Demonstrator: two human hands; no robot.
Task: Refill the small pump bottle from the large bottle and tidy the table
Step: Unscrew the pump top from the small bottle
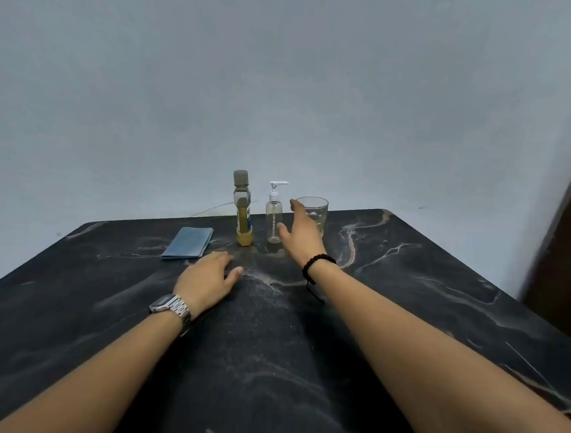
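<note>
A small clear pump bottle with a white pump head stands upright near the far edge of the dark marble table. To its left stands the large bottle, capped and holding yellowish liquid. My right hand is raised just right of the pump bottle with fingers spread, touching nothing that I can see. It partly covers a clear drinking glass. My left hand rests flat on the table, nearer to me, with relaxed fingers.
A folded blue cloth lies on the table left of the large bottle. A grey wall rises right behind the table's far edge. A dark door frame stands at the right.
</note>
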